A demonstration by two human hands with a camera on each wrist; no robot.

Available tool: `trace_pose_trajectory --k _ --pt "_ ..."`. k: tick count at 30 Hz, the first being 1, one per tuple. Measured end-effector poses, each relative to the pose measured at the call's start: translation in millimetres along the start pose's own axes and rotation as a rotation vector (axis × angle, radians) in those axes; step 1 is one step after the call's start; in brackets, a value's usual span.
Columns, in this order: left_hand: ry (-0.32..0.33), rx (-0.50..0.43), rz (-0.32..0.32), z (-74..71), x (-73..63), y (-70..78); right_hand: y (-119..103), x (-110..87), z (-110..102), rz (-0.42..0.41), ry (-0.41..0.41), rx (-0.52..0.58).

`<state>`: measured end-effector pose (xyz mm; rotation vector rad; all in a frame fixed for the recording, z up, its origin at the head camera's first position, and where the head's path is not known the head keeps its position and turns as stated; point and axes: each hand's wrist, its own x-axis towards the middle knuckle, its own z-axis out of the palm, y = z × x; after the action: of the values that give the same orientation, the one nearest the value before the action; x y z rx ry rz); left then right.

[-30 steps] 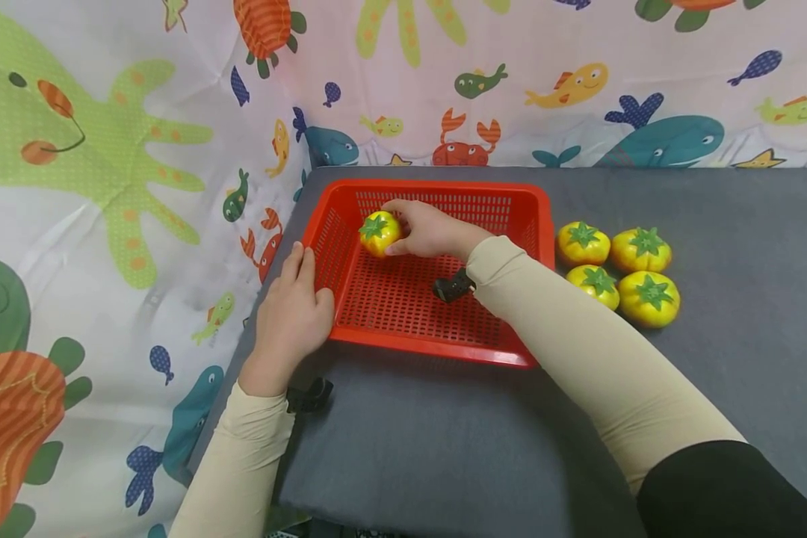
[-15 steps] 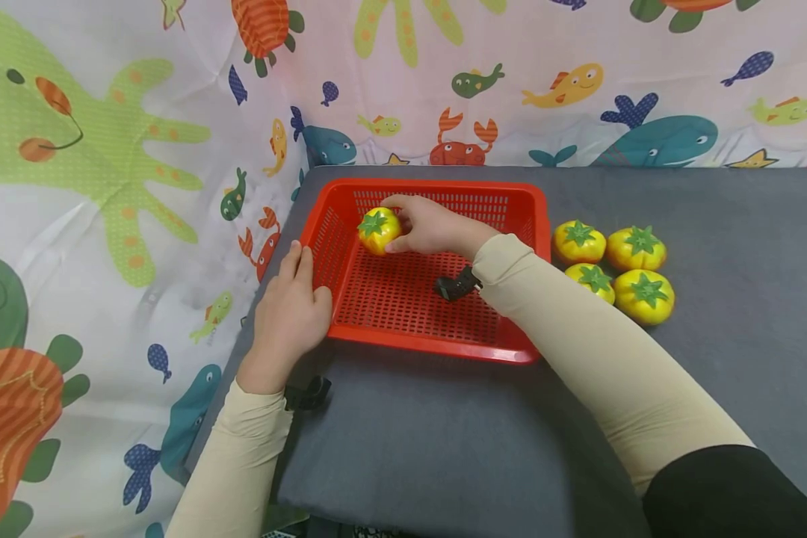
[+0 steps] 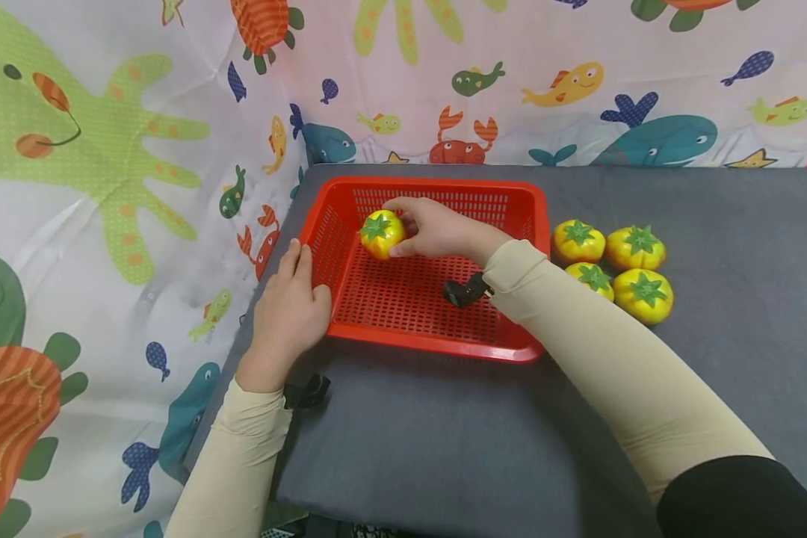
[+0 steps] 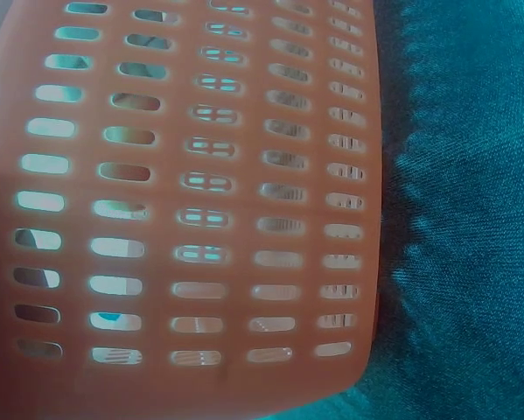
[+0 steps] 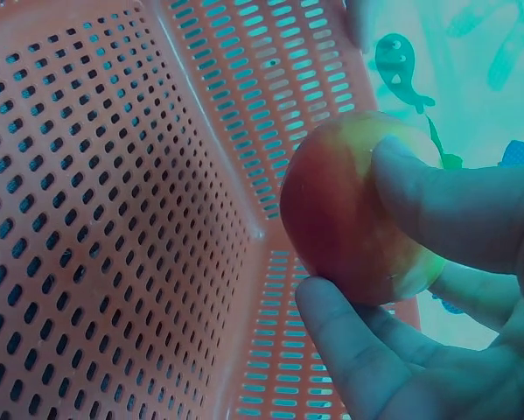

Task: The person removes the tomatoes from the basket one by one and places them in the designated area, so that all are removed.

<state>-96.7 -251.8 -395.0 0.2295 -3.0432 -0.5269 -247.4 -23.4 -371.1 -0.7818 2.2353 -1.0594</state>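
Note:
In the head view, a yellow tomato-like fruit (image 3: pixel 382 235) with a star-shaped green top is inside the red basket (image 3: pixel 403 346), near its left end. My right hand (image 3: pixel 437 230) pinches it from the right. The right wrist view shows the thumb (image 5: pixel 454 201) on one side of the fruit (image 5: pixel 340 210) and fingertips on the other, with the perforated basket floor (image 5: pixel 95 201) beside it. My left hand (image 3: pixel 289 306) rests at the basket's left rim, its visible fingers straight. The left wrist view shows only the basket's slotted outer wall (image 4: pixel 170 188) and dark cloth.
Several matching yellow fruits (image 3: pixel 639 248) sit grouped on the grey tabletop (image 3: pixel 430 433), just right of the basket. A curtain printed with sea animals (image 3: pixel 390 82) hangs behind and along the left side. A black wrist camera (image 3: pixel 465 290) on the right arm hangs over the basket.
My right wrist has shifted slightly right, and the pinched fruit has moved a little right and turned slightly. The left hand, basket and other fruits keep their places.

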Motion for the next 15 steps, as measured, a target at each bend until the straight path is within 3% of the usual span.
trace_pose_trajectory --k 15 --pt "-0.004 -0.009 -0.013 0.0 0.9 0.5 2 -25.2 -5 0.020 -0.004 -0.022"
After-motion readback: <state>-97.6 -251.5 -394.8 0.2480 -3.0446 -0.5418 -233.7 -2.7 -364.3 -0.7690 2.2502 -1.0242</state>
